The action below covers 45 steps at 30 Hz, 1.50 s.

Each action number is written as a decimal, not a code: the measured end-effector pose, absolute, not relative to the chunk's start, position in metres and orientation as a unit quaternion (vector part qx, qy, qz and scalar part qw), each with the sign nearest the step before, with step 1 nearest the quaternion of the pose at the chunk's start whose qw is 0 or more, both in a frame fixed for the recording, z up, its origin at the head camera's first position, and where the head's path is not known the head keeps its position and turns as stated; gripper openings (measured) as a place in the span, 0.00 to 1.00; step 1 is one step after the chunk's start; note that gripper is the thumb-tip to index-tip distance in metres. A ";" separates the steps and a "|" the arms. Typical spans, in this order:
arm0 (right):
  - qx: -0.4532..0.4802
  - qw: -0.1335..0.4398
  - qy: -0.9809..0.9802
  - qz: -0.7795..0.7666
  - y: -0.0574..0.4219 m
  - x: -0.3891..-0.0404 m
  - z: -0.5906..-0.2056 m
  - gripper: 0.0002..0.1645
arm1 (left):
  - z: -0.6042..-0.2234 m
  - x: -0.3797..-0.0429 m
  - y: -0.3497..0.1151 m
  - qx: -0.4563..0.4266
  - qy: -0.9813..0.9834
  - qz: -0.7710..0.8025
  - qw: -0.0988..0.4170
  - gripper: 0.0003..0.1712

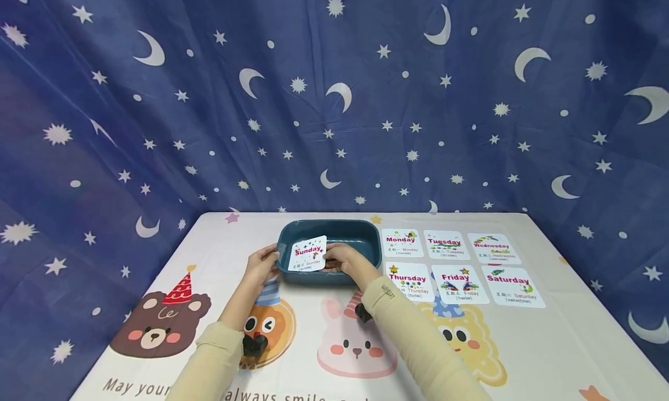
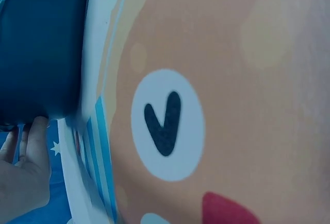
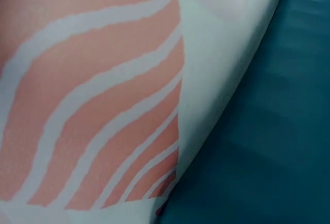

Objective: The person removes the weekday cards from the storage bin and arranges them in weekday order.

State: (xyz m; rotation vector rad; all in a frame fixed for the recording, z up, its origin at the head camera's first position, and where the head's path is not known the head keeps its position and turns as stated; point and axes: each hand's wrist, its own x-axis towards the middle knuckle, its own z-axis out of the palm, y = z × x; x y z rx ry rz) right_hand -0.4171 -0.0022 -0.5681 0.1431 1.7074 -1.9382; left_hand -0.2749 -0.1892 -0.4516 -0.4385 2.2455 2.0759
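Observation:
A dark teal plastic bin (image 1: 360,244) stands near the back of the table. My right hand (image 1: 342,258) reaches over its front rim and pinches a white "Sunday" card (image 1: 307,254) by the right edge. That card is tilted, above the left part of the bin. At the bin's left end, my left hand (image 1: 262,264) touches the wall near the rim; the left wrist view shows its fingers (image 2: 37,144) fairly straight against the bin (image 2: 41,54). In the right wrist view only the bin's side (image 3: 268,131) and the tablecloth appear, without the hand.
Right of the bin lie two rows of weekday cards: Monday (image 1: 402,243), Tuesday (image 1: 446,246), Wednesday (image 1: 494,249) behind, Thursday (image 1: 409,282), Friday (image 1: 460,285), Saturday (image 1: 513,286) in front. The white tablecloth (image 1: 569,343) has printed animals. A starry blue curtain (image 1: 366,128) hangs behind.

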 end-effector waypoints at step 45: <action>0.077 0.231 0.626 -0.741 0.044 -0.314 -0.417 0.28 | -0.451 -0.272 -0.189 -0.142 0.723 0.676 0.016 0.24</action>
